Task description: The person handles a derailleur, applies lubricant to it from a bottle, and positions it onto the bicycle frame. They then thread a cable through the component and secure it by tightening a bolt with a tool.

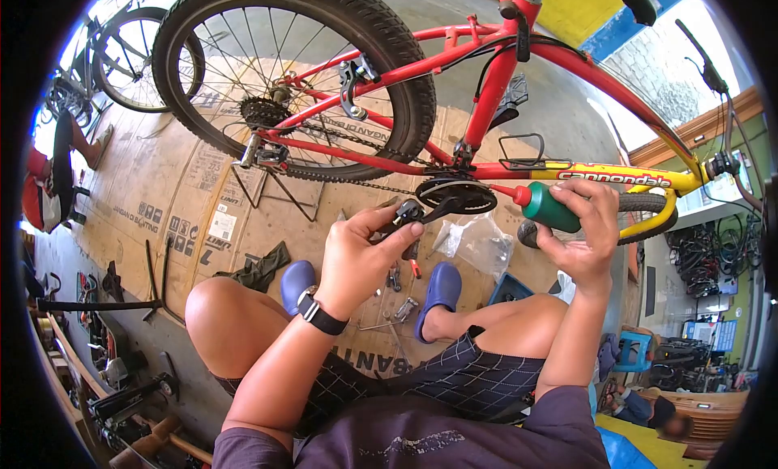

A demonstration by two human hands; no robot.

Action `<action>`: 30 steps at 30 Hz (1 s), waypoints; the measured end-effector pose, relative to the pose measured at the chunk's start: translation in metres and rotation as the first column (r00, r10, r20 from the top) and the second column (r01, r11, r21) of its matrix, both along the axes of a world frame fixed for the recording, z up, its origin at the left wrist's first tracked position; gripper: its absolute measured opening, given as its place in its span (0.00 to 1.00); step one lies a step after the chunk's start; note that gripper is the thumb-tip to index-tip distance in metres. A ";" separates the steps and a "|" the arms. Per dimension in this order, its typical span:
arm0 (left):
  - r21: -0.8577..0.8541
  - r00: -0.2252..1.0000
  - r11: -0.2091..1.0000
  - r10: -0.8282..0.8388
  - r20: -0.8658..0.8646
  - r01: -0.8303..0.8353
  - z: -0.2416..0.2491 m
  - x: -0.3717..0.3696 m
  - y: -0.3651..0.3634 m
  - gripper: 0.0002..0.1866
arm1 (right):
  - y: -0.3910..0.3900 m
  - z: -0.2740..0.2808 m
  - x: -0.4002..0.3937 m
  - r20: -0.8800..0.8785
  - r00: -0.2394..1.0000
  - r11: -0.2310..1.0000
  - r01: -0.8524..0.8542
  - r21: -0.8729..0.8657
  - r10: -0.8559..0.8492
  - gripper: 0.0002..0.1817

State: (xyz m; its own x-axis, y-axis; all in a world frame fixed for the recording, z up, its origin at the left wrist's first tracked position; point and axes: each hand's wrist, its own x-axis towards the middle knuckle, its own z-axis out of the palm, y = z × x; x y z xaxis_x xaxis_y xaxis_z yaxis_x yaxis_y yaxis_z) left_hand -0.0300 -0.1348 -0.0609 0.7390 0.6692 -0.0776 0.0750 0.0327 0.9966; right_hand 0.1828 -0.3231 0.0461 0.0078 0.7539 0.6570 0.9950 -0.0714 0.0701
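Observation:
My right hand [585, 234] is wrapped round a green bottle [553, 209] with a red cap, its thin nozzle pointing left toward the crankset. My left hand [366, 246] pinches a small black part [408, 212] at the near end of the crank arm, beside the chainring [456, 195]. Both belong with the red and yellow bicycle [496, 88] across the upper view. The chain [356, 182] runs left from the chainring to the rear cassette [265, 111]. Whether the nozzle touches anything is too small to tell.
Flattened cardboard [174, 185] covers the floor. Between and beside my blue clogs [438, 295] lie tools and a clear plastic bag [484, 244]. A black stand [154, 303] is at the left. Another person [648, 408] is at the lower right; a person's leg shows far left.

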 end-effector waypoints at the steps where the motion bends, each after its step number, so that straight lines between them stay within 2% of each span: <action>1: -0.126 0.999 0.991 -0.035 -0.024 0.031 0.004 0.000 0.002 0.16 | 0.000 0.000 0.000 -0.001 1.000 1.000 0.000 -0.002 0.000 0.30; 2: -0.251 0.996 0.966 -0.072 -0.044 0.059 0.005 -0.001 0.003 0.15 | 0.000 0.000 0.001 -0.002 1.000 1.000 0.000 -0.004 0.000 0.29; 5: -0.440 0.994 0.892 -0.073 0.081 0.101 0.002 0.000 0.003 0.14 | 0.000 0.000 -0.001 -0.013 1.000 1.000 0.002 -0.014 -0.002 0.28; 11: -0.660 0.983 0.741 0.002 0.183 0.121 0.003 0.001 0.004 0.13 | 0.002 0.000 -0.003 -0.029 1.000 1.000 -0.010 -0.026 0.009 0.28; 20: -0.754 0.973 0.643 0.064 0.223 0.130 0.000 0.001 0.007 0.09 | 0.002 0.000 -0.004 -0.017 1.000 0.999 -0.018 -0.041 0.017 0.29; 30: -0.789 0.970 0.603 0.096 0.222 0.121 0.002 0.001 0.008 0.11 | 0.002 0.000 -0.004 -0.016 1.000 0.999 -0.015 -0.049 0.014 0.29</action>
State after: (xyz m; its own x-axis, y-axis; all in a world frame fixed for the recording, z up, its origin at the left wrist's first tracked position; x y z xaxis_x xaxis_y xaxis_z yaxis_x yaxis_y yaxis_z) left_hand -0.0290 -0.1270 -0.0586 0.8142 0.4131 -0.4079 -0.1325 0.8163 0.5623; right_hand 0.1784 -0.3207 0.0459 0.0067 0.7851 0.6193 0.9969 -0.0537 0.0572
